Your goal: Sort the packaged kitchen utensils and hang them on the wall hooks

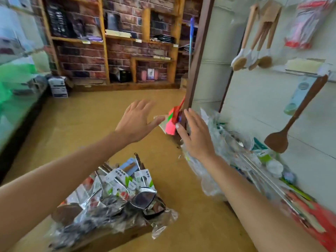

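Both my hands reach forward with straight, spread fingers and hold nothing. My left hand (135, 120) hovers above the floor, its fingertips close to a pink and green packaged item (170, 122) leaning by the wall post. My right hand (195, 135) is just right of that package, in front of a heap of plastic-wrapped utensils (241, 157) along the wall's foot. Below my left arm, a pile of packaged steel spatulas and ladles (116, 195) lies on a cardboard box. On the wall hang a dark wooden spatula (291, 122) and wooden-handled brushes (252, 51).
A brown wall post (198, 51) stands ahead of my hands. Wooden shelves (112, 37) on a brick wall fill the back. A glass counter (16, 99) runs along the left. A white box (59, 87) sits on the tan floor (87, 120).
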Tool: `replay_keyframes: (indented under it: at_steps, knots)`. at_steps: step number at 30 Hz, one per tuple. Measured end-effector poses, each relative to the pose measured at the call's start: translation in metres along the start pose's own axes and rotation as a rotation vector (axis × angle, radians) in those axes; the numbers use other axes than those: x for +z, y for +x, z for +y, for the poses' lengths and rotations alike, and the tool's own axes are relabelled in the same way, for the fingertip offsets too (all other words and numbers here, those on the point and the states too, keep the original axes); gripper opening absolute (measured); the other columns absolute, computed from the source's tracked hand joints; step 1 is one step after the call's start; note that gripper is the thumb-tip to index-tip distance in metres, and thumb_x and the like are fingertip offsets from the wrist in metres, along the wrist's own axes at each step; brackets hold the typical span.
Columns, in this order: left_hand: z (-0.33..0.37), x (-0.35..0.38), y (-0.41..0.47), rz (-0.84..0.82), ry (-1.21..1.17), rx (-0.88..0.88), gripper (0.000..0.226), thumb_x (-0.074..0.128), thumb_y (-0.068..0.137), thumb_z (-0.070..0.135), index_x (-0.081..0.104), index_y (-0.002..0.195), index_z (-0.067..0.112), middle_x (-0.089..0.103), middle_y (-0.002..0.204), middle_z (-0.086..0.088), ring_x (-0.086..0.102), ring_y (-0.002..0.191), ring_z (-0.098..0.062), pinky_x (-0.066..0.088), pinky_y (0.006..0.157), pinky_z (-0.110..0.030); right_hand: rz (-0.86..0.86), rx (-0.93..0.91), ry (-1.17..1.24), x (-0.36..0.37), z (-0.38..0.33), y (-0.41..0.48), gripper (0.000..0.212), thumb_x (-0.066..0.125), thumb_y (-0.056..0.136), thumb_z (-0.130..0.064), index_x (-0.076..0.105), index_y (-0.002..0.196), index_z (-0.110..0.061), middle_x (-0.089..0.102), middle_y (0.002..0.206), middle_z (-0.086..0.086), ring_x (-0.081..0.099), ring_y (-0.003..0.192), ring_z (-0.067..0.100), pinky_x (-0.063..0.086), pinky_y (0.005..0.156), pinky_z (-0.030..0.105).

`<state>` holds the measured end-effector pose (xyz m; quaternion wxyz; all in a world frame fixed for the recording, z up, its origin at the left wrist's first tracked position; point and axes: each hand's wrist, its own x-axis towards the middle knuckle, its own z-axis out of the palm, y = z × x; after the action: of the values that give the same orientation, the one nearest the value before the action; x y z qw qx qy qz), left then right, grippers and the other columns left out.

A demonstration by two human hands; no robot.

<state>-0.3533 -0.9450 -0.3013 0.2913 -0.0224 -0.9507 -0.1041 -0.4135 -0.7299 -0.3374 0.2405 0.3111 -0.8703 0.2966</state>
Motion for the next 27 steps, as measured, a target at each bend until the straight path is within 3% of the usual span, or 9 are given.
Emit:
replay_keyframes:
  at_steps: [4, 8, 12, 17, 19, 21, 23, 25, 27]
  knots:
    - [-0.052, 0.026, -0.037, -0.108, -0.015, -0.162, 0.061, 0.042, 0.095, 0.061, 0.046, 0.141, 0.021, 0.05, 0.143, -0.002, 0.045, 0.129, -0.025, 0.041, 0.104, -0.041, -0.119, -0.007, 0.039, 0.07, -0.02, -0.015, 0.072, 0.032, 0.097, -0.059, 0.033, 0.152, -0.012, 0.033, 0.158, 0.006, 0.028, 0.146, 0.022, 0.028, 0.117, 0.045]
    - [-0.104, 0.054, -0.067, -0.199, -0.091, -0.463, 0.035, 0.054, 0.096, 0.044, 0.066, 0.115, 0.017, 0.07, 0.107, -0.004, 0.065, 0.084, -0.023, 0.056, 0.075, -0.037, -0.328, 0.051, 0.049, 0.124, -0.031, -0.028, 0.066, 0.041, 0.101, -0.052, 0.03, 0.154, -0.015, 0.033, 0.158, 0.003, 0.027, 0.146, 0.021, 0.025, 0.119, 0.039]
    - [-0.154, 0.084, -0.099, -0.304, -0.181, -0.781, 0.027, 0.059, 0.095, 0.037, 0.065, 0.097, 0.011, 0.072, 0.083, -0.011, 0.065, 0.069, -0.023, 0.057, 0.08, -0.044, -0.671, 0.183, 0.084, 0.177, -0.033, -0.037, 0.064, 0.046, 0.099, -0.053, 0.033, 0.151, -0.019, 0.037, 0.156, 0.001, 0.035, 0.142, 0.021, 0.034, 0.109, 0.036]
    - [-0.192, 0.123, -0.128, -0.309, -0.311, -1.094, 0.024, 0.063, 0.092, 0.029, 0.061, 0.08, 0.008, 0.06, 0.063, -0.005, 0.053, 0.052, -0.016, 0.045, 0.05, -0.024, -0.863, 0.303, 0.165, 0.24, -0.038, -0.056, 0.07, 0.058, 0.094, -0.05, 0.033, 0.152, -0.018, 0.037, 0.156, 0.001, 0.04, 0.139, 0.022, 0.038, 0.107, 0.037]
    - [-0.201, 0.14, -0.137, -0.298, -0.374, -1.199, 0.028, 0.07, 0.085, 0.033, 0.065, 0.077, 0.007, 0.06, 0.059, -0.002, 0.058, 0.056, -0.015, 0.048, 0.056, -0.025, -0.906, 0.325, 0.184, 0.259, -0.042, -0.061, 0.07, 0.063, 0.091, -0.049, 0.036, 0.149, -0.019, 0.042, 0.151, 0.0, 0.046, 0.134, 0.022, 0.042, 0.105, 0.038]
    - [-0.227, 0.175, -0.147, -0.265, -0.426, -1.274, 0.037, 0.075, 0.066, 0.052, 0.068, 0.065, 0.016, 0.065, 0.056, 0.0, 0.07, 0.078, -0.022, 0.056, 0.08, -0.038, -0.915, 0.33, 0.163, 0.273, -0.045, -0.068, 0.07, 0.067, 0.088, -0.05, 0.04, 0.146, -0.022, 0.048, 0.145, 0.001, 0.05, 0.128, 0.022, 0.046, 0.1, 0.039]
    - [-0.262, 0.22, -0.156, -0.207, -0.466, -1.297, 0.039, 0.076, 0.061, 0.057, 0.068, 0.062, 0.019, 0.069, 0.06, -0.001, 0.072, 0.083, -0.026, 0.056, 0.085, -0.048, -0.898, 0.303, 0.11, 0.284, -0.047, -0.074, 0.071, 0.068, 0.087, -0.049, 0.039, 0.146, -0.021, 0.047, 0.142, 0.004, 0.048, 0.128, 0.025, 0.044, 0.099, 0.039]
    - [-0.231, 0.194, -0.146, -0.197, -0.44, -1.316, 0.035, 0.078, 0.07, 0.051, 0.069, 0.07, 0.017, 0.071, 0.067, -0.001, 0.069, 0.071, -0.02, 0.057, 0.084, -0.047, -0.876, 0.278, 0.038, 0.29, -0.048, -0.078, 0.073, 0.067, 0.088, -0.05, 0.038, 0.146, -0.019, 0.044, 0.142, 0.006, 0.044, 0.13, 0.027, 0.042, 0.103, 0.042]
    - [-0.21, 0.171, -0.138, -0.198, -0.463, -1.325, 0.033, 0.071, 0.082, 0.048, 0.067, 0.077, 0.016, 0.064, 0.075, 0.011, 0.058, 0.071, -0.01, 0.053, 0.09, -0.028, -0.838, 0.268, 0.004, 0.294, -0.049, -0.081, 0.07, 0.066, 0.088, -0.05, 0.039, 0.144, -0.017, 0.043, 0.14, 0.006, 0.044, 0.129, 0.028, 0.042, 0.103, 0.042]
